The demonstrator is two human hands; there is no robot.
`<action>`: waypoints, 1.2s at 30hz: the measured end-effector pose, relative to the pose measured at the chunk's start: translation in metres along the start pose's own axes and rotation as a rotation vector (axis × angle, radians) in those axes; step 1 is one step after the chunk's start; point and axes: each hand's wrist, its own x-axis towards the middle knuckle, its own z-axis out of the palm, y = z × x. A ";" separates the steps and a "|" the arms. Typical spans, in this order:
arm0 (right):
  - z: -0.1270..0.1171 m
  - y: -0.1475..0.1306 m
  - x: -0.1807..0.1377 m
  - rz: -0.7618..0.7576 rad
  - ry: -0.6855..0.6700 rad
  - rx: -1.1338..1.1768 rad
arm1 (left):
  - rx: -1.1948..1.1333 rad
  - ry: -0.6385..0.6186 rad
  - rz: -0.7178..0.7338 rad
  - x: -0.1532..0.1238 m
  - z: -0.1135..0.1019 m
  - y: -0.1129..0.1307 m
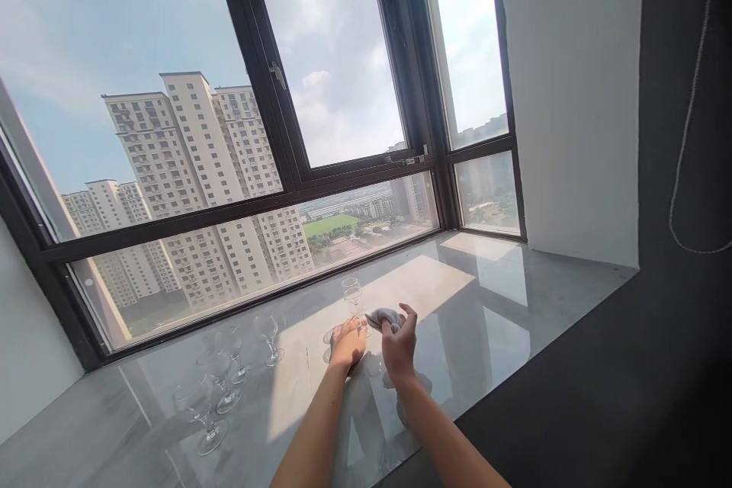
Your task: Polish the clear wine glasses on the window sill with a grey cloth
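A clear stemmed wine glass (351, 291) stands upright on the sill near the window. My left hand (348, 343) is closed around its lower part, and the fingers hide most of the stem and foot. Just to the right, my right hand (400, 343) grips a bunched grey cloth (383, 319), which comes close to the glass. Whether the cloth touches the glass I cannot tell. The index finger of that hand sticks up away from the cloth.
Several clear stemmed glasses stand to the left, among them a near one (210, 435) and a farther one (270, 335). The glossy marble sill (457, 320) ends at a front edge on the right. Dark window frames (171, 225) border the back; a cord (680, 168) hangs at right.
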 end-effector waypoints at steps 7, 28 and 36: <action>0.000 0.001 0.000 -0.012 0.000 -0.003 | 0.025 -0.036 -0.016 0.000 -0.002 0.000; -0.001 -0.002 0.000 -0.009 0.000 0.000 | 0.140 -0.042 0.031 -0.017 -0.001 0.012; 0.000 -0.001 0.000 -0.041 0.008 -0.031 | 0.094 0.088 0.018 -0.019 -0.001 0.016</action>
